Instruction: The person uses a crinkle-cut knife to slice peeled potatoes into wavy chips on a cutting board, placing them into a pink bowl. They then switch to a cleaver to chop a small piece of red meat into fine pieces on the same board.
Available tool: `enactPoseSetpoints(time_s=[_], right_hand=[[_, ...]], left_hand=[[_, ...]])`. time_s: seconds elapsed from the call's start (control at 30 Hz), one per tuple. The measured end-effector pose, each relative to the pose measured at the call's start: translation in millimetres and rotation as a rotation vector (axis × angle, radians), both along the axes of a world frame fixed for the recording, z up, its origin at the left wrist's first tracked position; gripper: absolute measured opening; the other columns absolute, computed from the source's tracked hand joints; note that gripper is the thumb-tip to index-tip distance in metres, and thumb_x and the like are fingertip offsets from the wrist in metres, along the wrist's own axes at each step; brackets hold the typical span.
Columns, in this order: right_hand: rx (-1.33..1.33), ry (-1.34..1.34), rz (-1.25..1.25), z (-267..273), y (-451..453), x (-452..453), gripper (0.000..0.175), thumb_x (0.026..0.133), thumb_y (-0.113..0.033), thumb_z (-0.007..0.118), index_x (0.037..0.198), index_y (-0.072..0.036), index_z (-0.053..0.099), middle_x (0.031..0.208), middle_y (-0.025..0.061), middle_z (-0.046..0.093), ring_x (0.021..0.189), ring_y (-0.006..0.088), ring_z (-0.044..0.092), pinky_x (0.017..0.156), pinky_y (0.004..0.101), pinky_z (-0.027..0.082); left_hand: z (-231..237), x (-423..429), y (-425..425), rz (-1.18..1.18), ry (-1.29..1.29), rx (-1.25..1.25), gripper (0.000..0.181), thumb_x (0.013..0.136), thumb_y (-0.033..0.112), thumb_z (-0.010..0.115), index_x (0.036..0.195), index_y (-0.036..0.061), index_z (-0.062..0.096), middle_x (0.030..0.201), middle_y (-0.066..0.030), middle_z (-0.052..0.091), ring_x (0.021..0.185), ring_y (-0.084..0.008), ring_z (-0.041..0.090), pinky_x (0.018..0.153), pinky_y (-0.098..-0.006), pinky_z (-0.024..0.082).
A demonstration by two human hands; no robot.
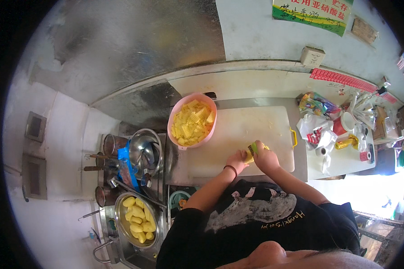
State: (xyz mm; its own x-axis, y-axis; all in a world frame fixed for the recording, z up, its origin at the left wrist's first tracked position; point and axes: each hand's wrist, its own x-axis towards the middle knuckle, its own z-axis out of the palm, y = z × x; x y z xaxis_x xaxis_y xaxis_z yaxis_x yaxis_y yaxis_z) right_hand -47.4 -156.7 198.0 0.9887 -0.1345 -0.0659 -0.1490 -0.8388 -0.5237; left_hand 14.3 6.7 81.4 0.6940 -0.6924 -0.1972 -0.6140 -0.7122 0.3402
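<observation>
My left hand [237, 160] grips a peeled potato [249, 158] at the near edge of a white cutting board [235, 131]. In my right hand [267, 159] is a crinkle cutter with a green handle [253, 148]; its wavy metal blade is at the potato. A ridged yellow piece shows just beyond my right fingers, partly hidden by them. To the left, a pink plastic basin [170, 126] rests partly over the board, heaped with crinkle-cut potato pieces [192, 121]. Small potato scraps lie on the board's far right part.
A steel bowl of peeled potatoes [137, 222] sits in the sink [131, 257] at lower left. Above it are a large steel bowl [145, 148] and a blue plastic bag [125, 168]. Plastic bags [314, 129] and a red-and-white paper cup [343, 123] crowd the right-hand counter.
</observation>
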Motion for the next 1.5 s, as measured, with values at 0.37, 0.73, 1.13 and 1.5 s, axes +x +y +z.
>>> enactPoseSetpoints(time_s=[0.37,0.73,1.13,1.5], right_hand=[[0.059,0.012,-0.006,-48.9,-6.4,0.7,0.048,0.09,-0.026,0.057,0.132,-0.011,0.039,0.078,0.0234,0.068,0.074,0.0443,0.067,0.063,0.0526,0.053],[0.352,0.019,0.007,-51.3,-40.4,9.3,0.054,0.09,-0.017,0.061,0.137,-0.01,0.035,0.103,0.0277,0.066,0.095,0.0475,0.064,0.084,0.0505,0.052],[0.343,0.036,0.029,-26.2,-43.4,7.1,0.042,0.093,-0.015,0.058,0.13,-0.011,0.04,0.09,0.0215,0.068,0.069,0.0344,0.07,0.063,0.0443,0.055],[0.399,0.153,0.053,-35.8,-40.2,11.8,0.036,0.082,-0.019,0.065,0.113,-0.008,0.05,0.09,0.0207,0.069,0.074,0.0326,0.07,0.068,0.0417,0.054]], left_hand=[[-4.3,2.0,2.8,0.023,0.051,-0.097,0.063,0.077,0.033,0.08,0.124,0.0038,0.049,0.114,-0.0205,0.056,0.101,-0.0422,0.062,0.083,-0.0483,0.054],[-31.3,-15.2,36.2,0.195,0.052,-0.848,0.063,0.074,0.018,0.085,0.124,0.0019,0.051,0.112,-0.0201,0.055,0.1,-0.035,0.058,0.084,-0.0423,0.05],[-33.0,-15.6,36.4,0.192,-0.061,-0.823,0.054,0.073,0.022,0.086,0.114,0.002,0.055,0.104,-0.018,0.058,0.092,-0.0341,0.061,0.079,-0.041,0.05],[-27.5,-15.6,34.6,0.189,-0.055,-0.827,0.056,0.073,0.024,0.087,0.114,0.002,0.055,0.104,-0.0188,0.057,0.09,-0.0342,0.061,0.075,-0.0406,0.052]])
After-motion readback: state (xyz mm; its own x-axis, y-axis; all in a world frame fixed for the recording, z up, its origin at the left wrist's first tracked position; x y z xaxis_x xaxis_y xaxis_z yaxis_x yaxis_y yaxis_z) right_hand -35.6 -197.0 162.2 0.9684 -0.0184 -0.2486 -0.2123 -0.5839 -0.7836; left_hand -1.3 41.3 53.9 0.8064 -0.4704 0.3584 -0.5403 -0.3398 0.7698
